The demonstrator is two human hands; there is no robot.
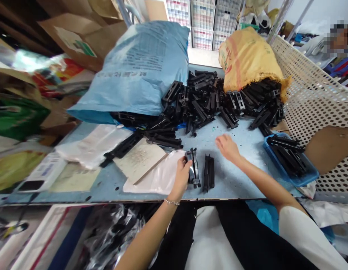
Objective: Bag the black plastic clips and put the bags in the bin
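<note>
Near the table's front edge, my left hand (182, 173) is closed round a long black plastic part (194, 168) with shiny silvery faces. Just right of it, a pair of slim black plastic parts (209, 173) lies side by side on the table. My right hand (227, 147) is over the tabletop farther back, apart from the left. Its fingers are curled together, and whatever they may hold is hidden. Beyond both hands spreads a heap of similar black parts (200, 108).
A blue sack (140, 63) and a yellow sack (249, 56) spill black parts at the back. To the right, a blue tray (308, 180) of parts stands by a perforated cream panel (305, 97). Cardboard (140, 159) and white plastic bags (92, 144) lie left. Another person is partly visible far right.
</note>
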